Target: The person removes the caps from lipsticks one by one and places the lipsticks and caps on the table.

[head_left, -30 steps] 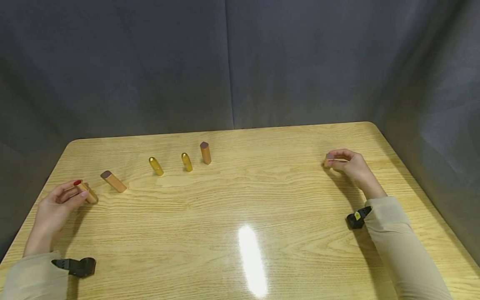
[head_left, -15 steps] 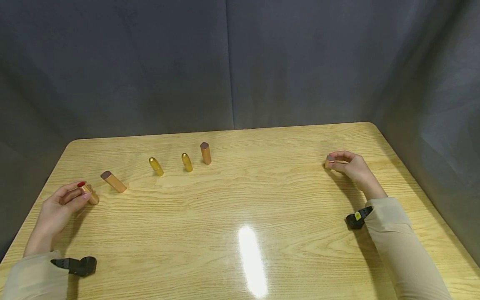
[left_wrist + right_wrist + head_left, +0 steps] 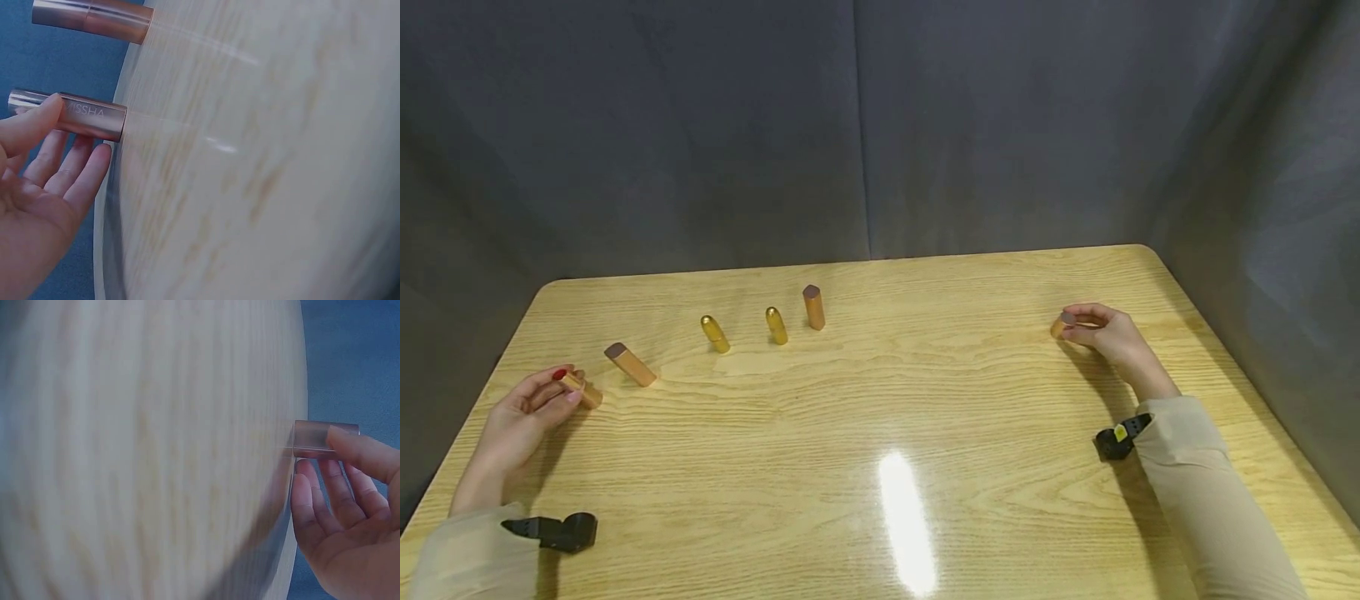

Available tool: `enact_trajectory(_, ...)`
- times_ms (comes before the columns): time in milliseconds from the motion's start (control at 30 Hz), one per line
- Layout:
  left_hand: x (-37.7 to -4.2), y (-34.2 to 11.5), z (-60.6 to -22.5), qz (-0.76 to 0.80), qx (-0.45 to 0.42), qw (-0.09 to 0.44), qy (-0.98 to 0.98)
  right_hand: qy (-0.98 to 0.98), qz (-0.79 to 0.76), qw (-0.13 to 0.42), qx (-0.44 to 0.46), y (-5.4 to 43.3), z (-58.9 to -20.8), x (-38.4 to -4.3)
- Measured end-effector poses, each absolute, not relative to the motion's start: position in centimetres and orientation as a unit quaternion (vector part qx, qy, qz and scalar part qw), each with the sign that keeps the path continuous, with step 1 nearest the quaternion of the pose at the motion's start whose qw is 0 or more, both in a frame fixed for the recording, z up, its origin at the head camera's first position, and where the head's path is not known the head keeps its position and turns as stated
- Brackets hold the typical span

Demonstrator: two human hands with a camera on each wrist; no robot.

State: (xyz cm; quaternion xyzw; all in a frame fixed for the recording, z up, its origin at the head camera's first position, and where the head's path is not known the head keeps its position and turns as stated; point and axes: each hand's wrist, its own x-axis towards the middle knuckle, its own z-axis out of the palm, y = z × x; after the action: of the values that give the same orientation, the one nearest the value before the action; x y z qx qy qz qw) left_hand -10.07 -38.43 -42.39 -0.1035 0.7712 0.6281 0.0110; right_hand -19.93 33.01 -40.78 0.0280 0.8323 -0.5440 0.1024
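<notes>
At the table's left side my left hand pinches a rose-gold lipstick with a red top between thumb and fingers. Its base meets the table, and "MISSHA" is lettered on the tube in the left wrist view. Far to the right, my right hand grips a short rose-gold lipstick cap by thumb and fingertips, with one end at the tabletop. Beside the left hand stands a capped rose-gold lipstick, apart from the fingers.
Two gold bullet-shaped tubes and another rose-gold lipstick stand upright toward the back left. Dark grey fabric panels rise behind and beside the wooden table. A bright reflection lies on the tabletop near the front.
The left hand has shifted slightly right with the lipstick. The right hand has edged a little right and nearer with the cap. The standing tubes look the same.
</notes>
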Motion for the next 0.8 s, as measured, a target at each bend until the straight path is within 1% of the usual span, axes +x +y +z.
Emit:
enact_trajectory(167, -10.1, -38.4, -42.5, 0.670, -0.090, 0.009, 0.737, 0.817, -0.567, 0.101, 0.024, 33.1, -40.7, -20.0)
enact_trajectory(500, -9.5, -38.4, -42.3, 0.682, -0.091, 0.011, 0.726, 0.816, -0.569, 0.101, 0.019, 33.4, -40.7, -19.8)
enact_trajectory(600, -9.2, -38.5, -42.0, 0.688, -0.076, 0.009, 0.722, 0.813, -0.574, 0.100, 0.019, 33.5, -40.6, -19.6)
enact_trajectory(700, -9.2, -38.7, -41.6, 0.706, -0.056, 0.004, 0.706, 0.813, -0.574, 0.099, 0.022, 33.7, -40.5, -19.5)
enact_trajectory(800, -9.2, -38.8, -41.5, 0.725, -0.043, -0.014, 0.687, 0.818, -0.567, 0.096, 0.024, 33.7, -40.4, -19.5)
